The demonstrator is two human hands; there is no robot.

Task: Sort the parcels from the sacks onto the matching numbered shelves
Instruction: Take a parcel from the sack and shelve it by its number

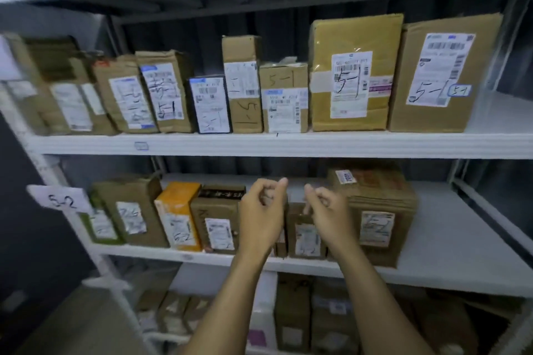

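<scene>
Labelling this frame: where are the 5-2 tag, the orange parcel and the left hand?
5-2 tag (62,201): head view, handwritten number.
orange parcel (173,210): head view, front face.
left hand (261,217): head view, back of hand.

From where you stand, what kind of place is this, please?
Probably a parcel sorting or pick-up storeroom. White shelves hold rows of cardboard parcels with shipping labels, many hand-marked 5-1, and a paper tag on the frame reads 5-2.
</scene>
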